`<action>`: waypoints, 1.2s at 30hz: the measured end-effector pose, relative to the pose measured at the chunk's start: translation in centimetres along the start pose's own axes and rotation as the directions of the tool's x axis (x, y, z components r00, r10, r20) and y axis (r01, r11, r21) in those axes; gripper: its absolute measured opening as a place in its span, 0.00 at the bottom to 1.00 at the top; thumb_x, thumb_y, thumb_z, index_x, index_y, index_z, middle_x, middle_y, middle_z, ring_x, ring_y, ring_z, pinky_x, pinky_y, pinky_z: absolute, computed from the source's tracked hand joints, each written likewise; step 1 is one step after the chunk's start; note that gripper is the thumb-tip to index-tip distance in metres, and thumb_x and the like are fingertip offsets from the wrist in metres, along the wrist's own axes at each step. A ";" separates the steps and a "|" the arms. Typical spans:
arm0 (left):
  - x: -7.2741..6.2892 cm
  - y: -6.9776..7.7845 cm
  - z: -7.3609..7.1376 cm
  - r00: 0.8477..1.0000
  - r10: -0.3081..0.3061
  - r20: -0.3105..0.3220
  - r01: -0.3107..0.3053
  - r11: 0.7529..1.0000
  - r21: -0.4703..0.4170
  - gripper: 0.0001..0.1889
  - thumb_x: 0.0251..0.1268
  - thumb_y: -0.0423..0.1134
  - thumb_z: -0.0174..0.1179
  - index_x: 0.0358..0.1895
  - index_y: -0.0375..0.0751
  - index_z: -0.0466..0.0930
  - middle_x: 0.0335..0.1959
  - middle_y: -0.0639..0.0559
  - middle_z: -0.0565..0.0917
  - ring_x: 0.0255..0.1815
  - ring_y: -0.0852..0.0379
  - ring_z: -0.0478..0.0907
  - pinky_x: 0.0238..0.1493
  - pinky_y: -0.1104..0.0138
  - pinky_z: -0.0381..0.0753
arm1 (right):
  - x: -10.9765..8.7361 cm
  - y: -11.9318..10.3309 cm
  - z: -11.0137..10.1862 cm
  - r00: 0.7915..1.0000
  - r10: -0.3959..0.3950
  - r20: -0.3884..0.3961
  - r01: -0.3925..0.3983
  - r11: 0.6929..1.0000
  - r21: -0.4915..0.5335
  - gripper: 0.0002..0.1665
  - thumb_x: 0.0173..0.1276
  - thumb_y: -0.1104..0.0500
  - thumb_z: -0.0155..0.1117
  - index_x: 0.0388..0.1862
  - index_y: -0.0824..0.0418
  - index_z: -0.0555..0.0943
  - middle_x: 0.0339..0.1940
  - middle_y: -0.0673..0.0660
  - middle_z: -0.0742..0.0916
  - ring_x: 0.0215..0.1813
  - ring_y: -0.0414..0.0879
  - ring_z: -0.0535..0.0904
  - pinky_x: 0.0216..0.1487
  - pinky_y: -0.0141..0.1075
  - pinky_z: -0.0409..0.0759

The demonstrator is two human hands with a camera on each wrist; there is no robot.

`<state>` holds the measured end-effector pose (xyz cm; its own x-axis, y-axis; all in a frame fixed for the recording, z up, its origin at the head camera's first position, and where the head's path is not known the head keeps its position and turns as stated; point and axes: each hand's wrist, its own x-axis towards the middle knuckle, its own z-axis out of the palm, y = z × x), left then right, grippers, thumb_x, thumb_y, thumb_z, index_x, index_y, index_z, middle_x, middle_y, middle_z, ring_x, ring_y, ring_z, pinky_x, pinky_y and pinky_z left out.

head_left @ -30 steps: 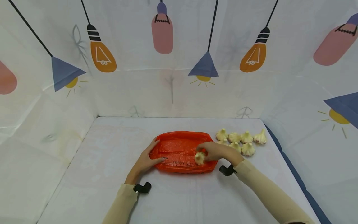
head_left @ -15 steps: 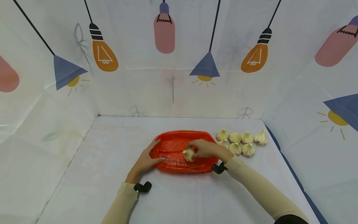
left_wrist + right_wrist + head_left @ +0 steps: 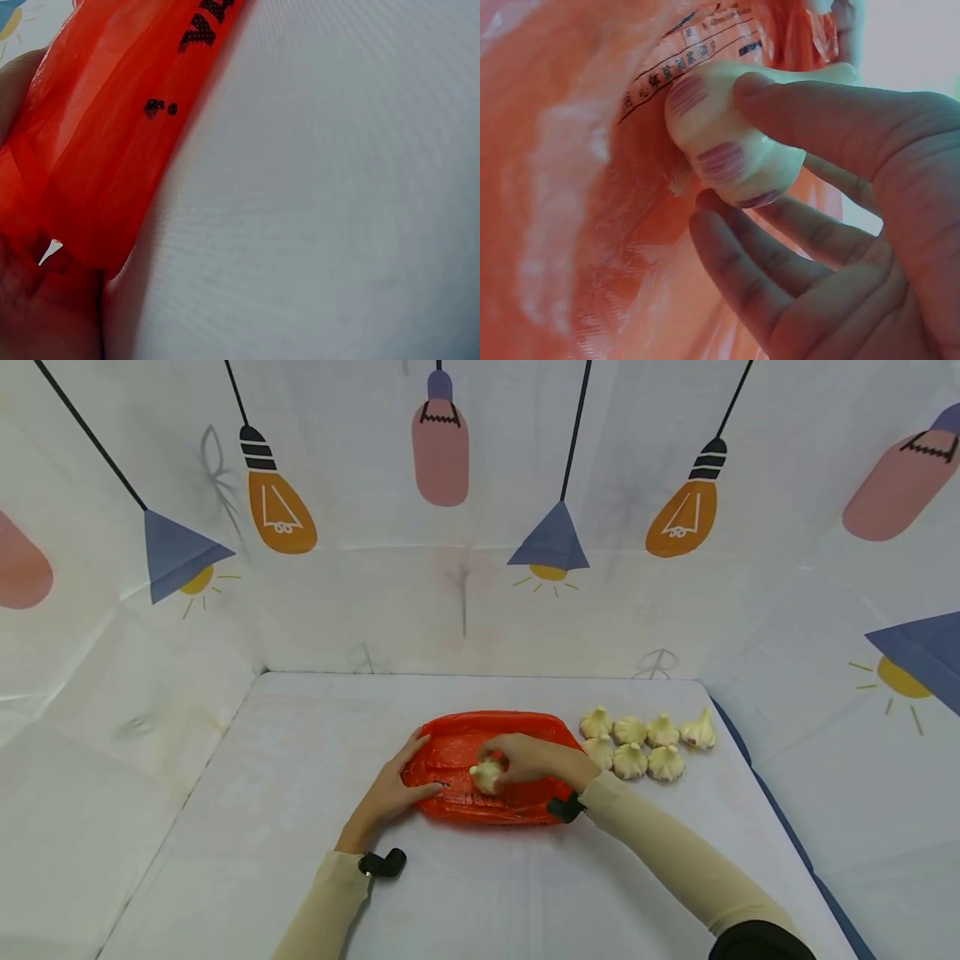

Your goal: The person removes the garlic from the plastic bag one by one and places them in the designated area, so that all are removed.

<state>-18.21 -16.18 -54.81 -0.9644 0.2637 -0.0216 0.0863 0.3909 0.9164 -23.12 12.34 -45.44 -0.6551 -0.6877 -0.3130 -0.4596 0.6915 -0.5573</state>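
An orange-red plastic bag (image 3: 457,743), spread wide like a shallow tray, lies mid-table with dark print inside. At its left end my left hand (image 3: 384,797) grips the side, thumb over the rim and the other fingers along the outer edge. Dark letters run along the bag's outer wall (image 3: 127,142) in the left wrist view. Over the bag's middle, my right hand (image 3: 532,758) holds a garlic bulb (image 3: 486,776) between thumb and fingers, stem pointing left. Close up in the right wrist view, the pale garlic bulb (image 3: 720,135) shows purple-streaked patches, and printed characters appear beyond it.
Several garlic bulbs (image 3: 630,762) stand in two rows just right of the bag, near the far right of the white table (image 3: 315,735). A lamp-patterned cloth (image 3: 360,593) hangs behind and at both sides. Dark blue fabric (image 3: 780,810) edges the table's right side.
My right hand has moved left over the bag with the garlic bulb, from its right part to near the middle. The left hand stays at the bag's left end.
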 end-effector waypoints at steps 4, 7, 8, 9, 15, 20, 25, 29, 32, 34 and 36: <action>0.0 -0.1 0.0 1.000 -0.003 -0.004 0.003 1.000 0.008 0.50 0.56 0.54 0.77 0.81 0.54 0.59 0.86 0.60 0.49 0.86 0.48 0.45 0.82 0.42 0.50 | -0.2 0.2 0.1 1.000 -0.006 0.003 0.006 1.000 0.014 0.22 0.64 0.59 0.77 0.56 0.49 0.82 0.46 0.45 0.84 0.47 0.43 0.76 0.50 0.37 0.79; 0.1 0.0 0.1 1.000 -0.004 -0.006 0.004 1.000 0.009 0.50 0.56 0.54 0.77 0.81 0.55 0.60 0.86 0.60 0.50 0.86 0.48 0.46 0.82 0.42 0.50 | -0.2 0.5 0.3 0.999 -0.029 -0.016 0.030 0.999 0.039 0.20 0.64 0.57 0.78 0.54 0.48 0.83 0.44 0.44 0.84 0.46 0.43 0.78 0.49 0.36 0.80; 0.1 0.0 0.1 1.000 -0.003 -0.005 0.003 1.000 0.008 0.50 0.56 0.54 0.77 0.81 0.54 0.60 0.86 0.60 0.50 0.86 0.48 0.46 0.82 0.42 0.51 | -0.2 0.6 0.3 0.999 -0.036 -0.023 0.037 0.998 0.047 0.20 0.64 0.56 0.78 0.54 0.48 0.83 0.44 0.44 0.84 0.46 0.43 0.78 0.49 0.36 0.81; 0.1 0.0 0.1 1.000 -0.002 -0.006 0.002 1.000 0.008 0.50 0.56 0.53 0.77 0.81 0.55 0.60 0.86 0.60 0.50 0.86 0.48 0.46 0.82 0.42 0.51 | -0.2 0.6 0.4 0.999 -0.039 -0.032 0.041 0.998 0.051 0.20 0.64 0.55 0.78 0.54 0.48 0.84 0.44 0.44 0.85 0.46 0.43 0.79 0.50 0.36 0.81; 0.0 0.0 0.1 1.000 -0.009 -0.007 0.009 1.000 0.011 0.50 0.56 0.53 0.77 0.81 0.55 0.60 0.86 0.60 0.49 0.86 0.47 0.45 0.82 0.41 0.50 | -0.3 1.1 0.7 0.996 -0.033 -0.085 0.043 0.992 0.119 0.22 0.64 0.52 0.78 0.56 0.48 0.83 0.51 0.45 0.86 0.51 0.42 0.83 0.55 0.38 0.84; 0.0 0.0 0.1 1.000 -0.014 -0.008 0.014 1.000 0.007 0.50 0.56 0.53 0.77 0.81 0.55 0.60 0.86 0.60 0.49 0.86 0.47 0.46 0.81 0.40 0.52 | -0.8 1.5 0.8 0.989 -0.024 -0.143 0.054 0.977 0.206 0.25 0.65 0.51 0.77 0.60 0.50 0.82 0.58 0.48 0.85 0.54 0.44 0.86 0.55 0.37 0.86; 0.1 0.1 0.1 1.000 -0.011 -0.005 0.011 1.000 0.005 0.50 0.57 0.52 0.77 0.81 0.55 0.59 0.86 0.60 0.49 0.86 0.47 0.45 0.81 0.41 0.52 | -1.7 1.3 0.7 0.979 -0.040 -0.202 0.092 0.962 0.256 0.26 0.66 0.52 0.76 0.61 0.54 0.81 0.60 0.53 0.85 0.53 0.48 0.87 0.53 0.36 0.87; 0.0 0.2 0.1 1.000 -0.015 -0.007 0.015 1.000 0.006 0.50 0.57 0.53 0.77 0.81 0.55 0.59 0.86 0.60 0.49 0.86 0.46 0.45 0.81 0.40 0.53 | -2.7 0.8 0.7 0.966 -0.045 -0.256 0.117 0.954 0.276 0.25 0.67 0.53 0.74 0.62 0.56 0.81 0.63 0.56 0.84 0.54 0.50 0.87 0.54 0.37 0.87; 0.0 0.2 0.0 1.000 -0.013 -0.005 0.013 1.000 0.006 0.50 0.57 0.53 0.76 0.82 0.55 0.59 0.86 0.60 0.49 0.86 0.46 0.45 0.81 0.40 0.52 | -3.4 0.4 0.8 0.956 -0.030 -0.290 0.117 0.951 0.286 0.25 0.68 0.53 0.74 0.62 0.55 0.81 0.62 0.56 0.85 0.54 0.49 0.87 0.54 0.37 0.87; 0.0 0.2 0.0 1.000 -0.007 -0.003 0.007 1.000 0.003 0.50 0.57 0.52 0.77 0.82 0.54 0.59 0.86 0.60 0.49 0.87 0.46 0.45 0.81 0.40 0.52 | -3.9 0.2 0.9 0.951 -0.018 -0.309 0.114 0.948 0.296 0.25 0.67 0.53 0.74 0.61 0.55 0.81 0.61 0.55 0.85 0.54 0.49 0.87 0.54 0.36 0.87; 0.0 0.2 0.0 1.000 -0.007 -0.005 0.007 1.000 -0.002 0.50 0.57 0.51 0.77 0.82 0.54 0.59 0.86 0.61 0.49 0.87 0.47 0.45 0.82 0.40 0.50 | -4.3 0.1 1.0 0.944 -0.005 -0.331 0.112 0.946 0.303 0.25 0.67 0.52 0.75 0.61 0.54 0.81 0.59 0.54 0.86 0.54 0.49 0.87 0.54 0.36 0.87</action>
<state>-18.23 -16.04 -54.62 -0.9661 0.2569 -0.0264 0.0788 0.3908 0.9171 -19.73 15.15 -44.89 -0.8142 -0.5794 -0.0378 -0.3264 0.5107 -0.7954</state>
